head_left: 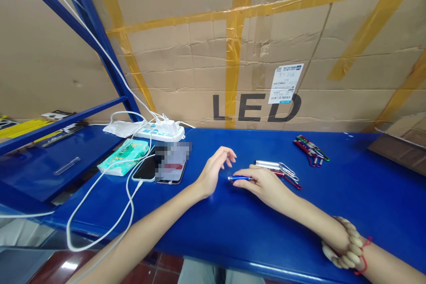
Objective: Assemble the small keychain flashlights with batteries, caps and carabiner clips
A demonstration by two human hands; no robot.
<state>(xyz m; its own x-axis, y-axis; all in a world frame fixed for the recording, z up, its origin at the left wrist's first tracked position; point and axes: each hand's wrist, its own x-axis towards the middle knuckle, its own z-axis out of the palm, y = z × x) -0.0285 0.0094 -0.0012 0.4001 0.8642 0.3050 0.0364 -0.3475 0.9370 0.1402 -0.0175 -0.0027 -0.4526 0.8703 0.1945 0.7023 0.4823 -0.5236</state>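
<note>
My right hand [264, 184] rests on the blue table [349, 204] with its fingers pinched on a small blue pen-shaped flashlight [239, 178] that points left. My left hand [215, 169] hovers just left of the flashlight's tip, fingers loosely curled and apart, holding nothing. Right behind my right hand lie silver and red keychain flashlights [278, 168] with carabiner clips. A wooden bead bracelet and a red string [346, 246] circle my right wrist.
More coloured keychain flashlights [311, 148] lie at the back right. Two phones [161, 169], a green tissue pack [124, 155] and a white power strip [159, 131] with white cables sit at the left. A big taped "LED" cardboard box [253, 53] stands behind.
</note>
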